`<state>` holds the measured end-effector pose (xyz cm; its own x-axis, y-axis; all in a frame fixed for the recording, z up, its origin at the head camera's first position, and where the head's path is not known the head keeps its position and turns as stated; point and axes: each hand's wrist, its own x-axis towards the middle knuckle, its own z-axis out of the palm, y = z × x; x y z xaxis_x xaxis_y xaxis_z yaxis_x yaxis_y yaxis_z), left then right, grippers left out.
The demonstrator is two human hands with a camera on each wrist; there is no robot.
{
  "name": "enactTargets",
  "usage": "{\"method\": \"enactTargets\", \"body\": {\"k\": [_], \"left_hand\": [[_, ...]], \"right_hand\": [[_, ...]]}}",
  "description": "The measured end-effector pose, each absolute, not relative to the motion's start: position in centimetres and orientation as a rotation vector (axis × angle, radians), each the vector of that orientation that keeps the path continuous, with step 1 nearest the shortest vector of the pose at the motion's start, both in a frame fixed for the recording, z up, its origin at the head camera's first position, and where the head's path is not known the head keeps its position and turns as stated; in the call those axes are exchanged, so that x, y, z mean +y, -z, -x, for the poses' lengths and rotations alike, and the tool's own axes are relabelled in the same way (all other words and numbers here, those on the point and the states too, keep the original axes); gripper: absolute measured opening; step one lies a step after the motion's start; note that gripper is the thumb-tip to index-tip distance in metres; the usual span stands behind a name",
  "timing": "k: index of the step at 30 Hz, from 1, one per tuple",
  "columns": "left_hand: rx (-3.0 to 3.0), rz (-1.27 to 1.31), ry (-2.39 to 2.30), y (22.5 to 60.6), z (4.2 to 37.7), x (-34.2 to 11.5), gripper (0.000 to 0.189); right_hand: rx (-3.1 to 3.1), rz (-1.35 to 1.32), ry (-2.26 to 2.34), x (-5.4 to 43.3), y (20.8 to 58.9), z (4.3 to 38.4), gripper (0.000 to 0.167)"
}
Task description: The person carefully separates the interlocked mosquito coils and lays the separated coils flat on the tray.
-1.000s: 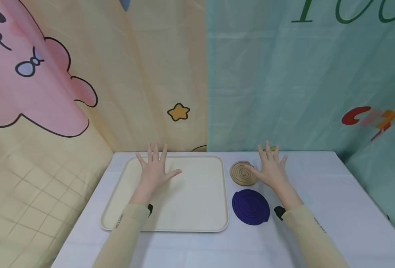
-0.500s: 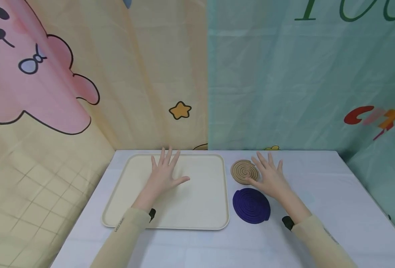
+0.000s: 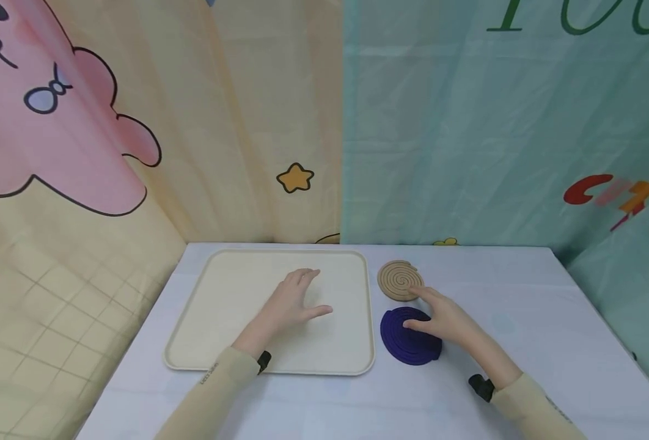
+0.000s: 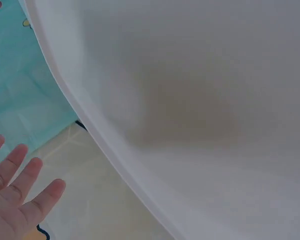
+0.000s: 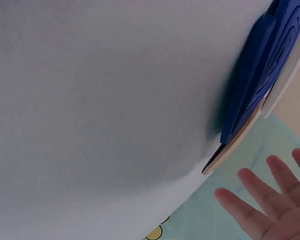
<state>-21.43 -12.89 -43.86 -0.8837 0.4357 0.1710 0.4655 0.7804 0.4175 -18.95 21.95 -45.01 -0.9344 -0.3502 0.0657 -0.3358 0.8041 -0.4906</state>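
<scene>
- Head view: soft, even light is filling the scene; faint shadows are falling beside the sleeves.
- Left wrist: dimmer; a blurry brownish shadow is darkening a pale surface.
- Right wrist: grey shade is dulling the table; jagged teal fringing is edging the blue coil.

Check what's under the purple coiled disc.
White tabletop shows around the purple coiled disc. What's directly beneath is covered by the disc itself, so it can't be seen. In the head view, the right hand also hides part of its top.
</scene>
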Motion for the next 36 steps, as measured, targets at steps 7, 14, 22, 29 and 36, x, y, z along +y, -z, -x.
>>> {"method": "enactTargets", "body": {"k": [7,14,22,29,36], "left_hand": [[-2.991,0.846,0.789,44.6,21.0,-8.5,0.081],[-3.082,0.85,0.916,45.1,20.8,-3.4,0.069],[-3.182,0.687,1.006,45.6,20.3,1.4,0.053],[-3.226,0.638,0.799,46.1,20.4,3.4,0.06],[-3.241,0.619,0.588,46.9,20.4,4.2,0.077]], "right_hand": [[2.87,0.402,0.784,22.2,45.9,19.4,0.081],[2.816,0.278,0.739,22.4,46.5,20.0,0.08],[2.815,0.138,0.654,22.2,46.5,20.3,0.071],[2.834,0.09,0.624,21.7,46.3,20.1,0.065],[2.842,0.1,0.637,21.2,46.3,20.3,0.06]]}}
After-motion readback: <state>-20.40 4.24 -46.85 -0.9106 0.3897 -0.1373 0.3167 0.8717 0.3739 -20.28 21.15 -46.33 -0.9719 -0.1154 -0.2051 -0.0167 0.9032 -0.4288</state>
